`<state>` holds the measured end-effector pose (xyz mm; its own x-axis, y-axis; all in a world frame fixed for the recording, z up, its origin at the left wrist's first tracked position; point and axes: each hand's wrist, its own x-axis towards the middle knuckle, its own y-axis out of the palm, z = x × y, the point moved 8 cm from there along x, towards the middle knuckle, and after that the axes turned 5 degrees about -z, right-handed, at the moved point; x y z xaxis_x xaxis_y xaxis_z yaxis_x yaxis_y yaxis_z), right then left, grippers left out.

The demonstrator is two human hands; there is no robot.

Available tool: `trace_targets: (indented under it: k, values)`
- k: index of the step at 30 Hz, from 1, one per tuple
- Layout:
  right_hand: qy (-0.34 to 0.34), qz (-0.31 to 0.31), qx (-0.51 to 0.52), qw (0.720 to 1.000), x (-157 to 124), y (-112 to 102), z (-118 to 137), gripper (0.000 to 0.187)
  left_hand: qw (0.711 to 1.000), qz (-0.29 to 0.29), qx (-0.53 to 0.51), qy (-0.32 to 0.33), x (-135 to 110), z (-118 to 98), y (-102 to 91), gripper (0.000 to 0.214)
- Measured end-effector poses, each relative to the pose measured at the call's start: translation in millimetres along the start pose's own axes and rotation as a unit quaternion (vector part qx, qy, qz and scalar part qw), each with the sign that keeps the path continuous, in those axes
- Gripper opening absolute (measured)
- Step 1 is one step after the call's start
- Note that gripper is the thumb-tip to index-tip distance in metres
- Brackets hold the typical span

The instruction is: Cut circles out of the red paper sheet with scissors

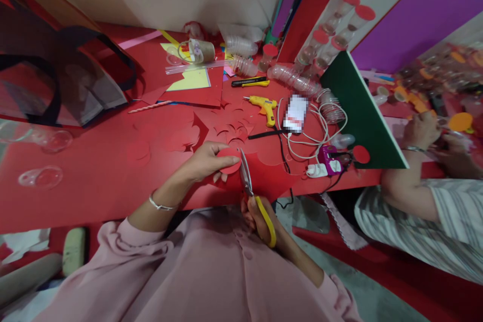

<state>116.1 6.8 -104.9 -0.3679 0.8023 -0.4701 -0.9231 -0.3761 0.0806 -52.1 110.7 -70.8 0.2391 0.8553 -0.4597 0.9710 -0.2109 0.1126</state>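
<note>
A red paper circle (230, 161) is held in the left hand (206, 161). The thumb is laid on top of the circle, and the other fingers (220, 177) are curled under its edge at 7 o'clock. The circle is pinched tight, just above the red table (94, 181). A silver bracelet (160, 205) is worn on the left wrist.

The scissors (247, 181) are gripped in the right hand (254, 216), with the fingers closed through the yellow handles. The blades are pointed to 12 o'clock and are placed against the circle's edge at 3 o'clock. It cannot be told how far the blades are open.

A yellow glue gun (264, 106) is seen on the table at 12 o'clock from the circle, well apart from it. At 3 o'clock, past a green board (358, 110), another person's hand (420, 131) is seen.
</note>
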Motion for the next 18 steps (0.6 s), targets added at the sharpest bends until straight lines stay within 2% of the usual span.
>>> trace_targets:
  k: [7, 14, 18]
  values:
    - [0.006, -0.006, -0.052, 0.999, -2.4, -6.0, 6.1, 0.073, 1.0, 0.005, -0.002, 0.0, -1.4, -3.3, -0.2, 0.03]
    - [-0.065, 0.019, -0.097, 0.993, -0.5, -4.7, 13.3, 0.075, 1.0, 0.006, -0.005, 0.003, -2.9, -5.9, 3.3, 0.026]
    - [-0.069, 0.016, -0.083, 0.994, 4.7, -2.5, 5.4, 0.073, 1.0, 0.003, 0.003, -0.001, -4.3, -6.8, 5.5, 0.025]
